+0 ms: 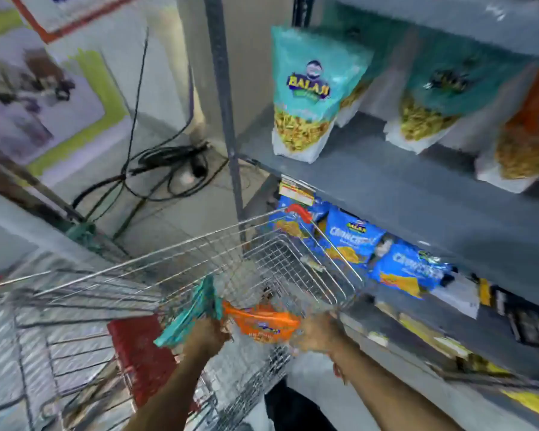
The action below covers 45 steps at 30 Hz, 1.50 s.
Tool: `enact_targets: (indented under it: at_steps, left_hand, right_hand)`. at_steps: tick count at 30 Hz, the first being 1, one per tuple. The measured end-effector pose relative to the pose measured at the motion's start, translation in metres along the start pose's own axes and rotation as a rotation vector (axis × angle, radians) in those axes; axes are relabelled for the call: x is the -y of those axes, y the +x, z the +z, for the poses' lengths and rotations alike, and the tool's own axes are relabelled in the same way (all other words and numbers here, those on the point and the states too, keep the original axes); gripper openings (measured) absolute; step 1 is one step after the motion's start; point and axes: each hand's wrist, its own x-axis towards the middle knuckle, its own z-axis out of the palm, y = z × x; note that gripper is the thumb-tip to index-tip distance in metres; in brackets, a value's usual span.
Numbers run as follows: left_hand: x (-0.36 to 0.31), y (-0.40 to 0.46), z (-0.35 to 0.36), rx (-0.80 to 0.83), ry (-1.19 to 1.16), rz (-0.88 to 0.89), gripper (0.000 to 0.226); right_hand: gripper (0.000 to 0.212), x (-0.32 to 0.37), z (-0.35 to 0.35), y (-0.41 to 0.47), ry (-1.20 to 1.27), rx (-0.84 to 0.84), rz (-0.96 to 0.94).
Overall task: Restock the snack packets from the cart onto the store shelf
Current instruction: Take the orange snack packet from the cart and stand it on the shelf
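A wire shopping cart [293,262] stands against the grey shelf [402,194]. Inside the cart my left hand [204,335] grips teal snack packets [189,315]. My right hand [316,332] holds one end of an orange snack packet [259,321] lying between both hands. On the shelf stand a teal packet [305,94], another teal packet [433,104] and an orange packet [526,132] at the right edge. The picture is blurred around the hands.
Blue chip packets [352,241] fill the lower shelf behind the cart's red corner [299,213]. Black cables [168,169] lie coiled on the floor beside the shelf's upright post [224,104]. A red box [137,353] sits under the cart basket.
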Motion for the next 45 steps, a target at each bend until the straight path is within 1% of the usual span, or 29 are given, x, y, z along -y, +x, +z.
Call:
enact_targets:
  at_steps: [1,2,3,6,7,9,10,12,14,16,18,20,22,24,27,29,31,35,37,40,42,44,45]
  left_hand:
    - [0.01,0.015,0.015,0.018,-0.013,-0.039,0.052]
    - [0.008,0.021,0.02,0.028,-0.065,-0.073,0.055]
    - [0.005,0.024,0.027,0.017,-0.159,-0.102,0.051]
    - [-0.008,0.033,0.035,0.013,-0.474,-0.129,0.026]
    - [-0.01,0.04,0.039,0.001,-0.567,-0.13,0.023]
    - [-0.009,0.048,0.048,-0.054,-0.613,-0.151,0.019]
    - [-0.01,0.049,0.05,-0.095,-0.604,-0.165,0.017]
    - [-0.017,0.045,0.048,-0.181,-0.577,-0.166,0.024]
    - [-0.02,0.039,0.046,-0.219,-0.597,-0.149,0.035]
    - [-0.02,0.034,0.044,-0.252,-0.605,-0.119,0.05]
    - [-0.02,0.03,0.041,-0.303,-0.638,-0.068,0.065]
    - [-0.023,0.023,0.031,-0.305,-0.698,-0.032,0.061]
    - [-0.03,0.014,0.018,-0.287,-0.807,0.029,0.054]
    - [-0.043,-0.001,0.0,-0.322,-0.866,0.092,0.046]
    - [-0.069,-0.031,-0.032,-0.401,-0.967,0.236,0.022]
    - [-0.09,-0.051,-0.057,-0.456,-1.0,0.353,0.024]
    - [-0.115,-0.076,-0.085,-0.501,-0.989,0.461,0.026]
    - [-0.172,-0.133,-0.14,-0.525,-1.012,0.689,0.021]
    - [-0.2,-0.163,-0.168,-0.539,-0.979,0.797,0.017]
    - [-0.245,-0.205,-0.208,-0.477,-0.964,0.954,0.016]
    - [-0.275,-0.233,-0.232,-0.45,-0.961,1.009,0.016]
    - [-0.304,-0.26,-0.252,-0.376,-0.984,1.042,0.03]
    - [-0.318,-0.272,-0.26,-0.35,-0.988,1.061,0.034]
  right_hand:
    - [0.049,-0.002,0.001,0.016,-0.043,0.013,-0.005]
    - [0.047,-0.011,0.011,0.034,-0.026,0.027,0.02]
    - [0.044,-0.017,0.015,0.049,0.008,0.05,0.029]
    - [0.038,-0.03,0.02,0.077,0.123,0.079,0.029]
    - [0.031,-0.035,0.024,0.087,0.18,0.074,0.018]
    - [0.012,-0.045,0.029,0.1,0.269,0.047,0.012]
    - [0.016,-0.047,0.031,0.106,0.315,0.047,0.021]
    - [0.032,-0.05,0.032,0.111,0.39,0.018,0.002]
    - [0.038,-0.052,0.031,0.114,0.436,-0.022,0.006]
    - [0.035,-0.054,0.03,0.115,0.489,-0.07,0.019]
    - [0.025,-0.055,0.028,0.111,0.543,-0.115,0.023]
    - [0.019,-0.055,0.024,0.104,0.615,-0.187,0.008]
    - [0.025,-0.051,0.013,0.089,0.676,-0.29,-0.008]
    - [0.035,-0.047,0.001,0.07,0.716,-0.394,-0.019]
    - [0.039,-0.047,-0.015,0.042,0.803,-0.533,-0.059]
    - [0.046,-0.049,-0.031,0.018,0.828,-0.651,-0.077]
    - [0.039,-0.045,-0.059,-0.021,0.802,-0.779,-0.097]
    - [0.03,-0.04,-0.121,-0.112,0.836,-1.019,-0.144]
    - [0.025,-0.044,-0.148,-0.16,0.837,-1.128,-0.167]
    - [0.026,-0.047,-0.185,-0.232,0.824,-1.269,-0.218]
    - [0.024,-0.053,-0.208,-0.275,0.825,-1.336,-0.234]
    - [0.023,-0.061,-0.229,-0.313,0.835,-1.407,-0.268]
    - [0.026,-0.065,-0.237,-0.329,0.827,-1.448,-0.289]
